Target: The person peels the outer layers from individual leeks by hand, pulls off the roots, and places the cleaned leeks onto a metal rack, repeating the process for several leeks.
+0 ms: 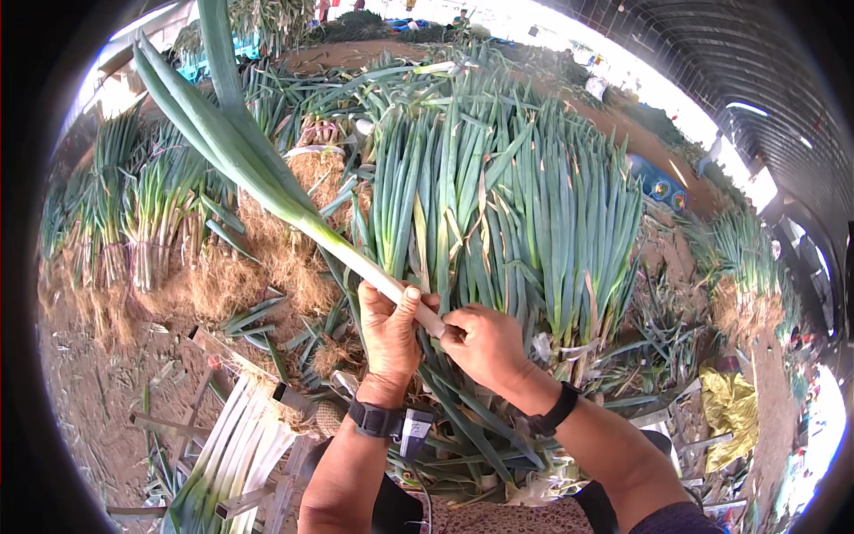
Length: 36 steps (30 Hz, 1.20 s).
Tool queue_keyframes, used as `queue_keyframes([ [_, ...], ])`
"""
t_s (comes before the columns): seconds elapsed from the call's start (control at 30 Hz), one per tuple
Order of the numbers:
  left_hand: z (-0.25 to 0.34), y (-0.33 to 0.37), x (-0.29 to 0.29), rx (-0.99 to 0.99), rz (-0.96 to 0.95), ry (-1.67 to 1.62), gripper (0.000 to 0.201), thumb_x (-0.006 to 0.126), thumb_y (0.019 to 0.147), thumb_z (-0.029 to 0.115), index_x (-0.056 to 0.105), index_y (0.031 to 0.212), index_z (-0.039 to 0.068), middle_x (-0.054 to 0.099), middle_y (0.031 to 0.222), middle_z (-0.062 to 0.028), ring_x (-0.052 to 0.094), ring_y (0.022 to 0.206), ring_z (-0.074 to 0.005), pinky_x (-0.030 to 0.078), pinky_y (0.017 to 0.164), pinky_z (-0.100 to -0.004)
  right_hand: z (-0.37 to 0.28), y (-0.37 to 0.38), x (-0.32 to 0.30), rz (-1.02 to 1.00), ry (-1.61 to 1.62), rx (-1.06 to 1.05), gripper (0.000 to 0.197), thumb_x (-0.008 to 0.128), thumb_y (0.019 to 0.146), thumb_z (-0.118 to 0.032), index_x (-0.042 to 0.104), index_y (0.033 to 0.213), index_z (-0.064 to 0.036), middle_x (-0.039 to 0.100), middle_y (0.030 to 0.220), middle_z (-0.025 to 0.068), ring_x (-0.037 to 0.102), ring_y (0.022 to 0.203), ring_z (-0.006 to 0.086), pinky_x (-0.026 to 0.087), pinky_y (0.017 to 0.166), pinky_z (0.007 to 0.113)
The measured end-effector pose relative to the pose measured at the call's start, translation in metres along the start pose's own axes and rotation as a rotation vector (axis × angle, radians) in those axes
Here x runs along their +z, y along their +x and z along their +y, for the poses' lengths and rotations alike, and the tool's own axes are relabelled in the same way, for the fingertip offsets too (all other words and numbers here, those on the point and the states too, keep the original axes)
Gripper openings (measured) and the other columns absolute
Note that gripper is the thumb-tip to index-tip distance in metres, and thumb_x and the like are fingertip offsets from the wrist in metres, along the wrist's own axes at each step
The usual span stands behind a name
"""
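Observation:
My left hand (389, 334) is closed around the white lower stalk of a large green onion (356, 260), with the thumb lying along it. Its long green leaves slant up to the far left. At the pale butt end my right hand (489, 347) is closed, fingers pinched against the stalk; what lies under those fingertips is hidden. Both wrists wear dark bands. Just beyond the hands stands a dense row of green onions (551, 222), leaves pointing away from me. Several white-stalked onions (236, 436) lie on a metal frame (245, 505) at the lower left.
Tied bundles with shaggy roots (151, 231) stand at the left, and another bundle (747, 258) at the right. Loose leaves (480, 436) litter the ground before me. A yellow sheet (729, 418) lies at the right, and a blue plastic container (658, 182) farther back.

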<state>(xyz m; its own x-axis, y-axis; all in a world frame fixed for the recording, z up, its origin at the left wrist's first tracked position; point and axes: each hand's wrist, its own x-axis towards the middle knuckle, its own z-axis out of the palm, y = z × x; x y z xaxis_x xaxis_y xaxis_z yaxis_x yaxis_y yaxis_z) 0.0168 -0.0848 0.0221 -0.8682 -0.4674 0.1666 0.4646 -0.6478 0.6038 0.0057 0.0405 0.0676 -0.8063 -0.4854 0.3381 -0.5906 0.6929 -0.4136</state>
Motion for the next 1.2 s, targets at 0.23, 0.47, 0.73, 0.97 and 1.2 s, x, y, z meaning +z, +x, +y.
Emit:
queue_keyframes([
  [0.23,0.003,0.002,-0.004,-0.106,-0.059,-0.113,0.023,0.057,0.087,0.012,0.043,0.105,0.011,0.054,0.082,-0.0048,0.060,0.067,-0.0199,0.053,0.061,-0.0324,0.021,0.001,0.007,-0.013,0.254,0.099,0.009,0.064,0.070,-0.009,0.065,0.077,-0.0030,0.062,0.065,0.0090,0.061,0.057,0.0173,0.047,0.053,0.028],
  [0.47,0.007,0.014,-0.018,-0.070,0.065,-0.110,0.013,0.057,0.088,0.017,0.049,0.099,0.014,0.052,0.079,-0.0016,0.053,0.063,-0.0158,0.048,0.060,-0.0306,0.031,-0.026,-0.011,-0.184,1.328,0.275,0.011,0.054,0.080,-0.009,0.062,0.083,-0.0022,0.058,0.068,0.0026,0.053,0.063,0.0102,0.042,0.057,0.025],
  [0.73,0.016,0.012,-0.023,-0.125,-0.041,-0.216,0.041,0.057,0.088,0.021,0.041,0.125,0.018,0.049,0.083,-0.0021,0.049,0.069,-0.0148,0.045,0.066,-0.0318,0.049,-0.061,-0.057,-0.528,0.492,0.068,0.016,0.062,0.083,-0.016,0.067,0.089,-0.0022,0.066,0.077,0.0049,0.057,0.061,0.0081,0.044,0.057,0.021],
  [0.97,0.006,-0.002,-0.005,-0.259,-0.178,-0.344,0.040,0.057,0.087,0.020,0.043,0.124,0.016,0.051,0.083,-0.0039,0.050,0.071,-0.0158,0.045,0.066,-0.0322,0.018,-0.019,-0.015,-0.126,0.184,0.012,0.018,0.066,0.075,-0.021,0.067,0.086,-0.0071,0.061,0.072,0.0120,0.060,0.062,0.0284,0.048,0.058,0.035],
  [1.2,0.004,-0.001,-0.006,-0.284,-0.184,-0.397,0.041,0.058,0.087,0.018,0.042,0.125,0.013,0.051,0.083,-0.0046,0.049,0.072,-0.0162,0.044,0.066,-0.0310,0.014,-0.014,-0.001,-0.112,0.164,0.072,0.015,0.064,0.071,-0.019,0.067,0.078,-0.0056,0.062,0.074,0.0146,0.060,0.067,0.0321,0.048,0.061,0.038],
])
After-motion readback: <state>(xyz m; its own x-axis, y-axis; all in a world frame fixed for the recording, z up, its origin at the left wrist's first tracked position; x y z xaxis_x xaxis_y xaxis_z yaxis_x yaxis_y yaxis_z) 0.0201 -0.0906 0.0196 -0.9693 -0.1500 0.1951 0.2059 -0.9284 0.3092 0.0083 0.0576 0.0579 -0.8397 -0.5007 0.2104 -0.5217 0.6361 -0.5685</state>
